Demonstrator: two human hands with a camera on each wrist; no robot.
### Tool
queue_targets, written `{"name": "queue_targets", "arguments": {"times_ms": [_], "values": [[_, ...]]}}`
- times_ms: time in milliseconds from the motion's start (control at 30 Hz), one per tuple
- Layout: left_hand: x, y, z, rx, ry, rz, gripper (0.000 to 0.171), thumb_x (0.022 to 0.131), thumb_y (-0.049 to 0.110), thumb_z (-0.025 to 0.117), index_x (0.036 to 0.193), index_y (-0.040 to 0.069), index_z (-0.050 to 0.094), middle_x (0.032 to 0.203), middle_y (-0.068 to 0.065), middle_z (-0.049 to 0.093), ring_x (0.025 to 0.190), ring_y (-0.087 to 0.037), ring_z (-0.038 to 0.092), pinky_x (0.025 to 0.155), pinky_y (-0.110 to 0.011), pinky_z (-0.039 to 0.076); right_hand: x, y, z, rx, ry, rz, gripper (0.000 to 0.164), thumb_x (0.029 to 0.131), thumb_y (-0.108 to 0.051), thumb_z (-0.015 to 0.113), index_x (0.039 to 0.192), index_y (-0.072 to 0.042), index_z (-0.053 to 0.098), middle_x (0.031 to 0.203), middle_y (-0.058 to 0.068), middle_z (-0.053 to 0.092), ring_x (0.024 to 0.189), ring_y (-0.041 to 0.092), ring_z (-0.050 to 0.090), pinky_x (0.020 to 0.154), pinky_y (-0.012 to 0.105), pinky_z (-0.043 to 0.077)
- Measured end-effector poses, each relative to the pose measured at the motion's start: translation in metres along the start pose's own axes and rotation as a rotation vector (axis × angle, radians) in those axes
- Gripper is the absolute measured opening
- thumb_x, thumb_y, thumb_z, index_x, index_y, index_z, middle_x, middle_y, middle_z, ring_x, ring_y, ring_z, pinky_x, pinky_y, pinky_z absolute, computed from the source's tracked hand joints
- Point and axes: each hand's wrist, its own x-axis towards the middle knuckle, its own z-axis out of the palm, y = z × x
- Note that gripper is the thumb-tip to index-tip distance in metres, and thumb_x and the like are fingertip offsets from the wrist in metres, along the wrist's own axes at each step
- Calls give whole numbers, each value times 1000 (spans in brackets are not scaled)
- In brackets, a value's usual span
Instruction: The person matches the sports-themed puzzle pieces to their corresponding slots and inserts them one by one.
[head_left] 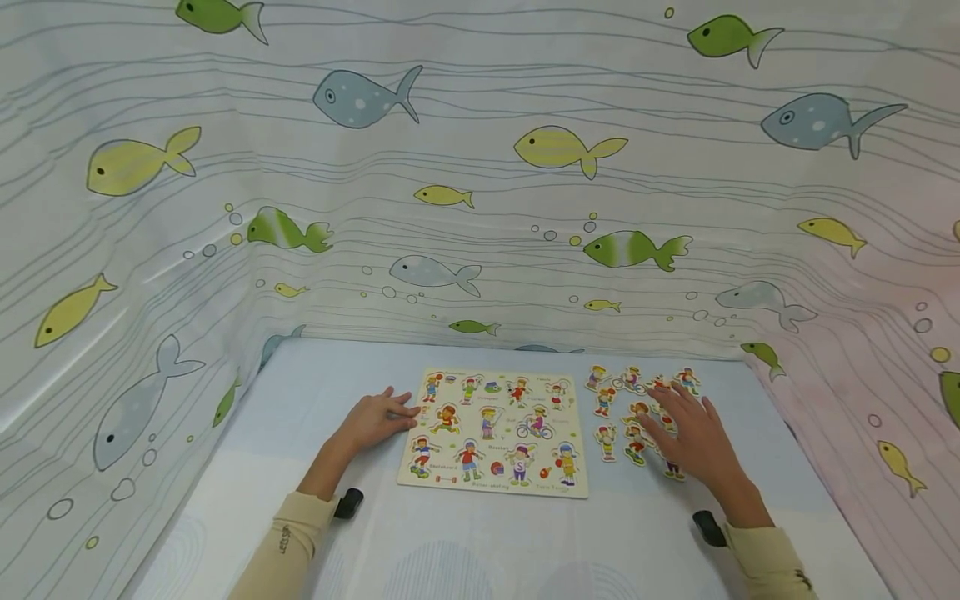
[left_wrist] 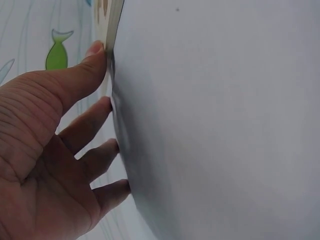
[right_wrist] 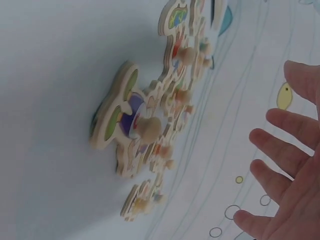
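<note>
Wooden puzzle pieces (head_left: 638,412) lie in a loose cluster at 3 o'clock from the puzzle board (head_left: 506,458), flat on the pale tabletop (head_left: 525,542), knobs up. Clock directions run from the board, 12 pointing away from you.

The pieces look light, stiff and thin; expect no bend. Take each by its round knob (right_wrist: 149,130), thumb and fingertip either side. Knobs look smooth and small, so a sloppy pinch could slip. Narrow cut-outs like limbs and bike wheels are probably the weak spots; don't lift by those. Several sit close, so a careless grab may nudge neighbours. Can't tell whether any overlap.

The board, cream with printed sports figures, looks rigid and fairly light, likely to slide if pushed. Steady it by a side edge.

Your right hand (head_left: 693,433) hovers over the cluster's outer side, fingers spread wide, holding nothing; the right wrist view shows a gap to the knobs. Your left hand (head_left: 378,421) is at 9 o'clock, thumb on the board's edge, fingers apart and slightly bent, not wrapped round it. Can't tell how hard it presses.

Farther out: beige sleeves (head_left: 288,533) at 8 and 4 o'clock, black wrist devices (head_left: 348,502) beside the cuffs, fish-print backdrop (head_left: 495,233) at 12.
</note>
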Motion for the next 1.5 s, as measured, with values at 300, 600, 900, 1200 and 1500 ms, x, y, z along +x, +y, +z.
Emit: {"name": "queue_targets", "arguments": {"times_ms": [300,600,900,1200,1500], "values": [[0,2,-1,0,-2,4,33,88,31,74,114,11,74,134,-17,57,131,-52,40,106,-66,30,21,1,10,-4,31,-3,48,95,-40,65,131,-8,61,132,21,59,136,44,36,104,74,20],[0,-1,-2,4,2,-6,31,87,29,74,113,11,74,133,-17,57,130,-52,40,107,-66,30,47,-7,15,-4,60,-21,40,92,-34,69,121,-6,67,124,17,65,134,44,40,105,74,21],[0,1,-2,-11,-7,-36,32,86,30,76,113,11,74,134,-16,57,132,-50,39,108,-65,29,69,-17,17,-21,-23,67,41,93,-36,67,120,-5,68,125,17,65,136,43,38,108,72,18],[0,3,-3,-15,-5,-45,33,86,30,76,113,12,74,134,-16,57,133,-49,39,108,-65,29,81,-17,28,12,-106,143,41,93,-36,66,121,-6,68,130,19,62,138,43,34,109,71,14],[1,0,0,1,-5,-23,32,86,31,75,112,12,75,133,-16,58,131,-51,41,106,-65,31,86,-10,40,25,-130,116,37,93,-33,68,117,-5,70,120,18,67,135,45,37,106,72,19]]}}
